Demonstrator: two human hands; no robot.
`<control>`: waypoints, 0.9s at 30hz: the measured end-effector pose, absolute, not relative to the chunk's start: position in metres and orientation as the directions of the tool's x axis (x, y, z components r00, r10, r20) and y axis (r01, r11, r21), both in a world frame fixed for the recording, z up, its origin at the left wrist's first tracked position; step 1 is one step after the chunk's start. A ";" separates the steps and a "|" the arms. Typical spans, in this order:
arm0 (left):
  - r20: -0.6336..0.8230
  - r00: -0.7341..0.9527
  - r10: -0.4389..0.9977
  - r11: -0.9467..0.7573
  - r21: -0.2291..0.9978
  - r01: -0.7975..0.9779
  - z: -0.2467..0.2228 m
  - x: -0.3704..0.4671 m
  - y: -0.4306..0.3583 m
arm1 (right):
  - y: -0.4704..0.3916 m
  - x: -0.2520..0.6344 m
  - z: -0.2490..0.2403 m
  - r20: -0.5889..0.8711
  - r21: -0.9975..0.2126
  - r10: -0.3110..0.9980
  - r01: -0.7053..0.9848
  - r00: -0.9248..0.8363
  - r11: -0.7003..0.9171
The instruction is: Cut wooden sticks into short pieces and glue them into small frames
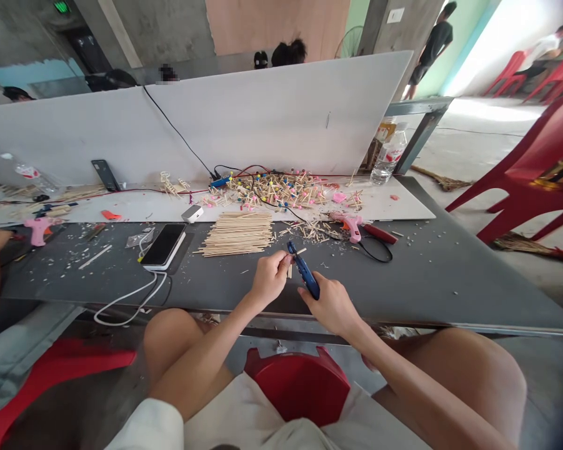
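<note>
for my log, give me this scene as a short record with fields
left hand: pinching a thin wooden stick
right hand: gripping blue-handled cutters at the stick
left of hands: row of uncut sticks, black phone
right of hands: pink glue gun
behind: pile of short sticks with colored ends
far right: plastic bottle

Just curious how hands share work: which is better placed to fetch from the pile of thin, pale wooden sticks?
Probably the left hand: it is nearer the pile, while the right hand is busy gripping the slim blue hand tool.
</note>
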State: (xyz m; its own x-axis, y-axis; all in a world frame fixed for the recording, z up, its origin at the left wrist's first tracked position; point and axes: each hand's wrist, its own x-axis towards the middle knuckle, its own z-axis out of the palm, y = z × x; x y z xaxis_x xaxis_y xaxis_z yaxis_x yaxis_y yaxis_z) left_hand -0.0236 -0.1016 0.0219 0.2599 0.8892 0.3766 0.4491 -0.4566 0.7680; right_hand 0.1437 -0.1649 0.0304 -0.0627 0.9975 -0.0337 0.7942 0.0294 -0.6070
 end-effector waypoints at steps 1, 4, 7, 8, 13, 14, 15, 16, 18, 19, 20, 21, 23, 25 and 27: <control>0.377 0.265 0.888 -0.459 0.767 0.448 0.023 -0.023 -0.102 | -0.166 0.144 0.031 -0.033 -0.613 0.998 0.789 -0.061 0.027; 0.371 0.276 0.886 -0.461 0.769 0.443 0.026 -0.023 -0.104 | -0.168 0.145 0.031 -0.040 -0.622 0.997 0.783 -0.060 0.022; 0.356 0.280 0.892 -0.448 0.779 0.439 0.028 -0.023 -0.104 | -0.169 0.146 0.033 -0.039 -0.627 0.997 0.779 -0.064 0.026; 0.346 0.277 0.896 -0.438 0.788 0.433 0.029 -0.023 -0.104 | -0.170 0.146 0.034 -0.040 -0.632 0.997 0.775 -0.068 0.028; 0.270 0.267 0.925 -0.358 0.855 0.376 0.033 -0.022 -0.107 | -0.173 0.147 0.041 -0.056 -0.684 0.995 0.729 -0.081 0.021; 0.267 0.268 0.925 -0.354 0.861 0.365 0.033 -0.022 -0.107 | -0.174 0.147 0.043 -0.058 -0.695 0.995 0.719 -0.081 0.019; 0.272 0.269 0.924 -0.358 0.863 0.356 0.033 -0.021 -0.108 | -0.175 0.147 0.043 -0.058 -0.704 0.995 0.710 -0.083 0.018; 0.284 0.269 0.920 -0.368 0.861 0.352 0.033 -0.021 -0.109 | -0.175 0.147 0.044 -0.055 -0.711 0.995 0.703 -0.084 0.020; 0.316 0.264 0.911 -0.396 0.847 0.353 0.033 -0.021 -0.110 | -0.175 0.146 0.044 -0.047 -0.718 0.995 0.695 -0.085 0.026; 0.333 0.260 0.906 -0.411 0.840 0.355 0.033 -0.021 -0.110 | -0.175 0.146 0.044 -0.043 -0.718 0.995 0.696 -0.086 0.029; 0.349 0.257 0.901 -0.424 0.833 0.355 0.033 -0.021 -0.110 | -0.175 0.146 0.044 -0.041 -0.716 0.995 0.697 -0.087 0.032; 0.363 0.255 0.896 -0.436 0.827 0.354 0.033 -0.021 -0.110 | -0.175 0.145 0.044 -0.039 -0.714 0.995 0.700 -0.087 0.033; 0.389 0.256 0.885 -0.460 0.815 0.353 0.033 -0.022 -0.110 | -0.175 0.145 0.044 -0.039 -0.708 0.996 0.705 -0.086 0.033; 0.408 0.264 0.874 -0.481 0.803 0.352 0.033 -0.023 -0.109 | -0.175 0.146 0.044 -0.039 -0.701 0.995 0.712 -0.092 0.038; 0.416 0.268 0.869 -0.491 0.797 0.352 0.033 -0.024 -0.108 | -0.175 0.146 0.044 -0.033 -0.696 0.994 0.716 -0.104 0.051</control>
State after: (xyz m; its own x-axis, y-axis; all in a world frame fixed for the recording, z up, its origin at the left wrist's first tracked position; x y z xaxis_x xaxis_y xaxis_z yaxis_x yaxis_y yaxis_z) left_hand -0.0242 -0.1084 0.0334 0.2682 0.8688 0.4162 0.3521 -0.4905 0.7971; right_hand 0.1459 -0.1747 0.0439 -0.1036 0.9941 -0.0331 0.7162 0.0515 -0.6960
